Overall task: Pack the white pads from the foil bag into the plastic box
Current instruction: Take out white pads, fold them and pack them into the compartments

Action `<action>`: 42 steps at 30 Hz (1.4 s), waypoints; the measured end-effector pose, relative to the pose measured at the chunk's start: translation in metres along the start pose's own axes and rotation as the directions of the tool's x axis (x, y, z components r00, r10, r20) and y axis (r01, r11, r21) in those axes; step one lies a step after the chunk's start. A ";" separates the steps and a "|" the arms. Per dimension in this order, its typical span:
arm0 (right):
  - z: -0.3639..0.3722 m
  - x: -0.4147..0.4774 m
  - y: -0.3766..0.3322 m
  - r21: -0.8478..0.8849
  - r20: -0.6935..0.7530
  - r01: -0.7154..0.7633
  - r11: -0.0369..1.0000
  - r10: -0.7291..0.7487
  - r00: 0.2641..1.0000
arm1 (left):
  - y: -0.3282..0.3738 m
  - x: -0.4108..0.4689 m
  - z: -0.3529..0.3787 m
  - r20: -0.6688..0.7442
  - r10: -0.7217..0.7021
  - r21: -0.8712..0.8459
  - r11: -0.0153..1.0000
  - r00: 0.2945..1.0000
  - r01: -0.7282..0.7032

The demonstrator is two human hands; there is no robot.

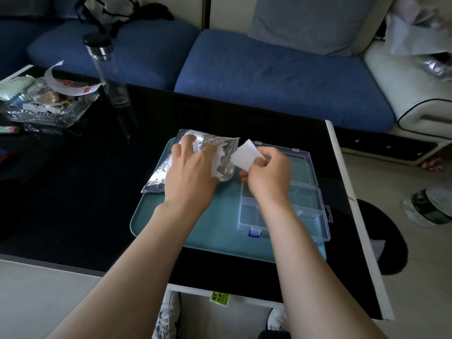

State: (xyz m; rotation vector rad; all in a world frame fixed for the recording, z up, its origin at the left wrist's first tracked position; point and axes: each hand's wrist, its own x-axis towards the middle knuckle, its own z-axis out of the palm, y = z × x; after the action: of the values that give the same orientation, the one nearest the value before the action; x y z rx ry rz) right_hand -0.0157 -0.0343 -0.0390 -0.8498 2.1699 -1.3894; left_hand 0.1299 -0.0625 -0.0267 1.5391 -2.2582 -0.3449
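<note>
Your right grip (269, 177) pinches a white pad (245, 155), the plastic box (256, 214) just below; left grip (193, 167) holds the foil bag (156, 182).

Two hands, left hand (193, 167) and right hand (267, 173); one foil bag (159, 178), one white pad (245, 155), one plastic box (323, 217), one tray (220, 231), one bottle (110, 69).

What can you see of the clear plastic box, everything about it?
The plastic box is clear, with dividers forming compartments that look empty where visible. Its lid lies open on the far side; a blue latch sits on the near edge. It rests on the teal tray, right side. The right forearm crosses above it, hiding part.
</note>
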 end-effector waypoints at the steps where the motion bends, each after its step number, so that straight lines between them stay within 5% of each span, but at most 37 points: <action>1: -0.006 0.000 -0.003 -0.004 -0.008 0.010 1.000 -0.010 1.000 | 0.002 0.001 0.001 -0.018 -0.017 -0.021 1.000 1.000 0.017; 5: -0.020 0.002 -0.007 -0.002 0.005 0.063 0.998 -0.063 0.998 | 0.011 0.007 0.006 -0.161 0.022 -0.114 0.993 0.987 -0.041; 7: -0.023 0.001 -0.010 0.070 0.072 0.089 0.994 -0.094 0.993 | 0.024 0.011 0.002 -0.226 -0.001 -0.299 0.952 0.974 -0.068; 10: -0.027 0.001 -0.014 0.259 0.168 0.091 0.962 -0.138 0.976 | 0.042 0.016 -0.010 -0.085 -0.131 -0.620 0.783 0.988 0.051; 15: -0.025 0.003 -0.019 0.383 0.188 0.001 0.924 -0.079 0.979 | 0.046 0.021 -0.017 0.079 -0.268 -0.801 0.556 0.960 0.221; 19: -0.024 0.005 -0.025 0.456 0.163 -0.062 0.888 -0.015 0.986 | 0.053 0.022 -0.020 0.247 -0.308 -0.930 0.189 0.919 0.314; 21: -0.025 0.006 -0.027 0.432 0.152 -0.027 0.901 -0.043 0.987 | 0.056 0.024 -0.019 0.279 -0.306 -0.941 0.101 0.910 0.322; 29: -0.037 0.018 -0.019 0.304 -0.234 0.217 0.928 -0.148 0.961 | 0.061 0.032 -0.005 0.310 -0.285 -0.915 0.171 0.907 0.367; 33: -0.052 0.015 -0.024 0.462 -0.039 0.122 0.878 -0.117 0.992 | 0.065 0.027 -0.004 0.296 -0.269 -0.920 0.178 0.916 0.350; 38: -0.054 0.009 -0.008 0.153 0.003 0.238 0.959 -0.241 0.971 | 0.071 0.022 -0.007 0.304 -0.204 -0.924 0.175 0.931 0.340; 42: -0.056 0.008 -0.007 0.146 -0.005 0.245 0.958 -0.247 0.969 | 0.073 0.018 -0.007 0.270 -0.117 -0.919 0.266 0.956 0.292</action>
State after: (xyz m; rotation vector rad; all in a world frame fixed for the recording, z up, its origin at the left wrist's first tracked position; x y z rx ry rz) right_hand -0.0554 -0.0050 -0.0096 -1.0993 1.9752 -1.6328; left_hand 0.0663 -0.0521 0.0122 1.0495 -1.2839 -1.6151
